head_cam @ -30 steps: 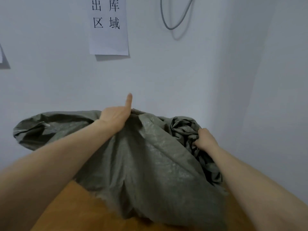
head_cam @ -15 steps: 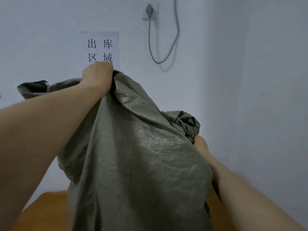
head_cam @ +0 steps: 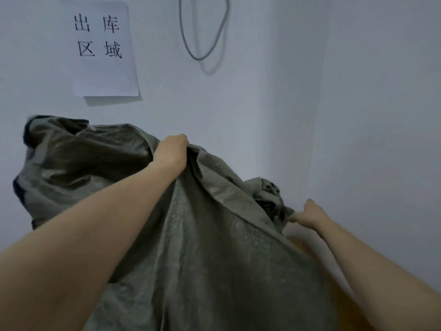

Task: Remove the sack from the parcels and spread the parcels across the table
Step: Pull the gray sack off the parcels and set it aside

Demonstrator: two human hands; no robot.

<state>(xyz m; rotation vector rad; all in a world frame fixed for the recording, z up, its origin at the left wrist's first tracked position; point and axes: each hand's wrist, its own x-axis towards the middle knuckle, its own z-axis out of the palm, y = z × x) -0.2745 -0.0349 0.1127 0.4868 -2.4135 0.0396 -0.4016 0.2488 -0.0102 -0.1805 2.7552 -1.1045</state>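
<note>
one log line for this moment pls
left hand: grips sack top | right hand: pinches sack edge | parcels: not visible

head cam | faces forward, slightly down | close to wall

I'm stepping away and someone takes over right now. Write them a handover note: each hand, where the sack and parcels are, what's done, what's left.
Left hand: grips a raised fold at the top of the sack.
Right hand: grips the bunched end of the sack, lower and to the right.
Sack: draped in a big heap over the table, of which only a strip shows at the right.
Parcels: none visible; any there are hidden under the sack.
Done: both hands have hold of the sack.
Left: pull the sack clear, then spread the parcels across the table.
</note>
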